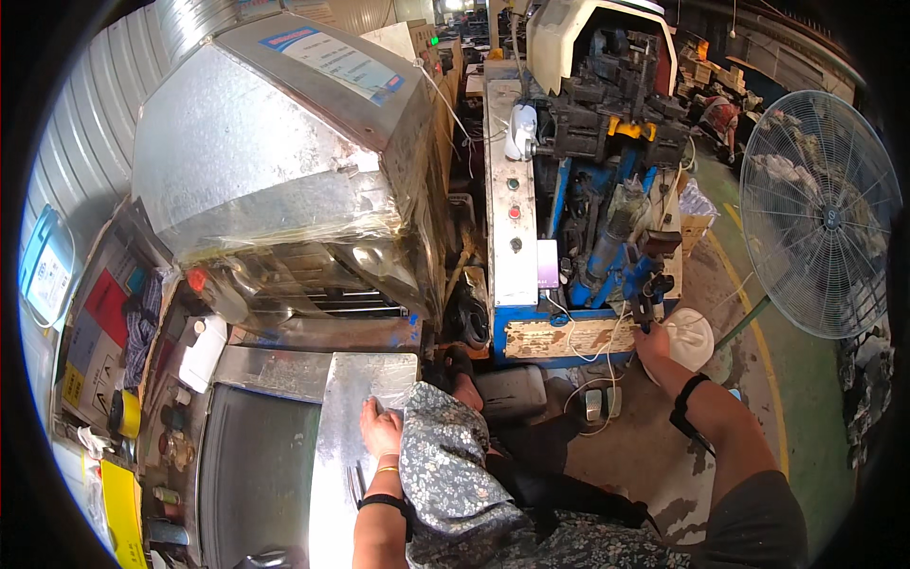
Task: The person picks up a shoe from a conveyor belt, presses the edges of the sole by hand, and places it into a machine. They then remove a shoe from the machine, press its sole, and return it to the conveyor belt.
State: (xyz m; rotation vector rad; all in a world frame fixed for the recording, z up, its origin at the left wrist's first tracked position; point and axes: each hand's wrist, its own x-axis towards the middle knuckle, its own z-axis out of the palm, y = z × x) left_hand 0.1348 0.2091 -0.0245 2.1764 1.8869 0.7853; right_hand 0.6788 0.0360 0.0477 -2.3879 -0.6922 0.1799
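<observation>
My left hand [381,431] rests on a shiny metal plate [353,379] beside a dark conveyor belt [256,465]. Its fingers lie on the plate and nothing shows in them. My right arm reaches forward to the blue machine [569,349]. At its front, my right hand [652,343] is closed round the lower end of an upright black object [646,305]. What kind of thing that is, and whether it belongs to the machine, I cannot make out. Dark floral cloth [455,465] covers my lap, close to the left hand.
A metal hood [275,133] with clear plastic sheeting stands over the conveyor at left. A large fan [825,218] stands at right. Red and green buttons sit on the machine's white panel [512,266]. A white cable [607,353] hangs down its front. A person [722,119] bends in the background.
</observation>
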